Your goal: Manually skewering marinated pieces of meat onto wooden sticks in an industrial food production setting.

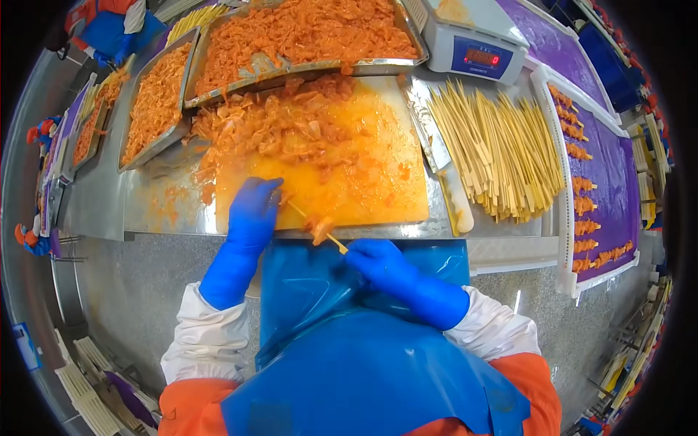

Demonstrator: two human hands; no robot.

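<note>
In my right hand (pixel 383 264), closed around its flat handle end, is a bamboo skewer (pixel 336 242) slanting up to the left. A piece of orange marinated meat (pixel 320 229) is threaded partway along it. My left hand (pixel 253 209) is by the skewer's upper end, fingers curled together over the near left part of the cutting board (pixel 378 207); what they hold, if anything, I cannot make out. Loose marinated meat pieces (pixel 283 127) are heaped on the board's far and left parts, with wet orange marinade around them.
Behind the board stands a large metal tray of meat (pixel 305 36), with a smaller tray (pixel 156 98) to its left. A knife (pixel 459 200) lies right of the board, beside many bamboo skewers (pixel 498 152). Farther right are a scale (pixel 476 51) and a purple-lined tray (pixel 618 196) of threaded skewers.
</note>
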